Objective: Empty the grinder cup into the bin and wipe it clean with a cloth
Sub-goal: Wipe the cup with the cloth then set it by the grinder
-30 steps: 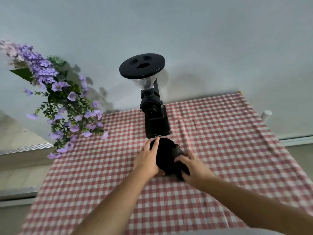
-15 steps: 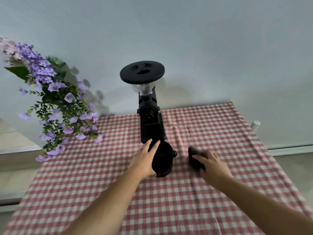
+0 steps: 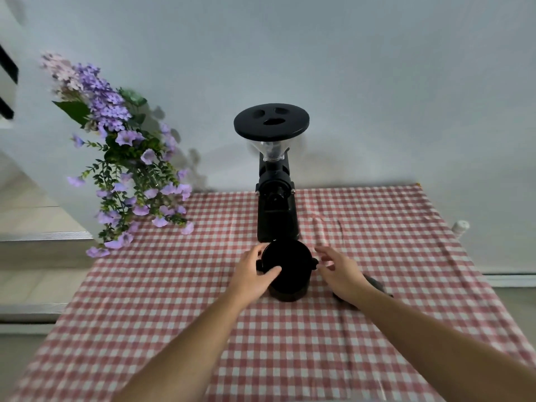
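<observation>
The black grinder cup [image 3: 290, 269] stands upright on the red-checked tablecloth [image 3: 174, 300], just in front of the black coffee grinder [image 3: 275, 198]. My left hand [image 3: 255, 272] grips the cup's left side, thumb over its rim. Close beside the cup's right side hovers my right hand [image 3: 339, 269], fingers spread, holding nothing. A dark cloth [image 3: 377, 285] lies on the table behind my right wrist, mostly hidden by it. No bin is in view.
A bunch of purple flowers [image 3: 124, 158] hangs over the table's back left corner. The grinder stands against the grey wall. A small white object [image 3: 460, 226] sits past the table's right edge.
My right hand has let go of the dark cloth on the table and moved left toward the cup. The left hand stays on the cup.
</observation>
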The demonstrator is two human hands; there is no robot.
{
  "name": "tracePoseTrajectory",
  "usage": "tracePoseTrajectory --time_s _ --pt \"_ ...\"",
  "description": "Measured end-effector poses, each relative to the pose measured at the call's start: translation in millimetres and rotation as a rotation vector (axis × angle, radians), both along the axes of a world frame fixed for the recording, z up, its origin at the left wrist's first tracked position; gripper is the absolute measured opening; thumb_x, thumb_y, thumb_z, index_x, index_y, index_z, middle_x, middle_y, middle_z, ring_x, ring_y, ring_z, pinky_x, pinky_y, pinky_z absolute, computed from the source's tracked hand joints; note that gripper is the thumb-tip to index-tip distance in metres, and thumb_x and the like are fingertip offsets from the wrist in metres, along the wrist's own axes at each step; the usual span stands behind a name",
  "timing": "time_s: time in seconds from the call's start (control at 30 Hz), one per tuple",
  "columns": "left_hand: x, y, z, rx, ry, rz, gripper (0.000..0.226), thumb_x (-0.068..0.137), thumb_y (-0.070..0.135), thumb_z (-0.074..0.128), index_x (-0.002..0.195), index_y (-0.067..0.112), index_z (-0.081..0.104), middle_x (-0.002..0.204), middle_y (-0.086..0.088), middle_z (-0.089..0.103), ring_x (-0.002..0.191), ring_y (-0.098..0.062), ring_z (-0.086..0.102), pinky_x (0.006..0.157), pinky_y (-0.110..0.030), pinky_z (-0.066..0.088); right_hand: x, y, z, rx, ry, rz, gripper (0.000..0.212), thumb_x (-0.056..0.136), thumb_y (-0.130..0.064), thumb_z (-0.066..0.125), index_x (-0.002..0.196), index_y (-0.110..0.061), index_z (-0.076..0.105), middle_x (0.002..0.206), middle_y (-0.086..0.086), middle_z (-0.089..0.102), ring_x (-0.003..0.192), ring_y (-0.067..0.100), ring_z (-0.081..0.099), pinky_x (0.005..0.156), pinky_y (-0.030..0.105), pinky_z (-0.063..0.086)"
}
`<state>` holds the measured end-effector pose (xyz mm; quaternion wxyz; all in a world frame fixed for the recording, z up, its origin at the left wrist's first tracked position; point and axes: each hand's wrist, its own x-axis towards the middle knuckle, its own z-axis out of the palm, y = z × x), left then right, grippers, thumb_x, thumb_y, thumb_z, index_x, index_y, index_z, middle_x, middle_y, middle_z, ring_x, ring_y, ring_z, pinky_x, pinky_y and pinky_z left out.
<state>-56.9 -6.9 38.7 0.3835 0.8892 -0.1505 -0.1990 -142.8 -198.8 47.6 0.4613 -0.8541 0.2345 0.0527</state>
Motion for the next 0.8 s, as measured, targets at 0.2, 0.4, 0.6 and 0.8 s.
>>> tracePoseTrajectory --time_s 0.2,0.4,0.6,0.8 --pt "3 16 -15 -0.383 0.375 0.422 0.036 0.099 0.002 0.051 0.127 0.019 0.063 0.130 -0.004 0.063 0.113 -0.019 0.063 0.101 -0.041 0.051 8 6 -11 0.225 0.041 -0.093 0.035 0.097 -0.012 0.046 0.128 -0.026 0.054 0.103 -0.003 0.068 0.082 0.020 0.069 0.052 0.020 0.051" --pt "13 16 -24 -0.357 0.389 0.486 0.033 0.094 0.004 0.062 0.124 0.016 0.066 0.119 -0.005 0.070 0.098 -0.016 0.069 0.093 -0.034 0.056 14 7 -11 0.361 -0.024 -0.217 0.026 0.094 -0.006 0.051 0.114 -0.017 0.064 0.093 0.002 0.072 0.082 0.016 0.070 0.066 0.023 0.056" --pt "40 10 -10 -0.374 0.304 0.494 0.036 0.096 0.002 0.059 0.132 0.009 0.060 0.125 -0.008 0.066 0.083 -0.005 0.065 0.065 -0.013 0.052 41 3 -7 0.412 -0.054 -0.255 0.028 0.093 -0.003 0.052 0.116 -0.015 0.062 0.092 0.005 0.071 0.086 0.021 0.071 0.080 0.034 0.058" --pt "67 0 -7 -0.311 0.253 0.496 0.038 0.097 0.004 0.057 0.134 0.013 0.060 0.129 -0.006 0.065 0.083 -0.005 0.064 0.064 -0.016 0.051 74 -2 -11 0.403 -0.060 -0.274 0.032 0.092 -0.003 0.052 0.121 -0.015 0.061 0.093 0.007 0.071 0.093 0.029 0.070 0.086 0.040 0.057"
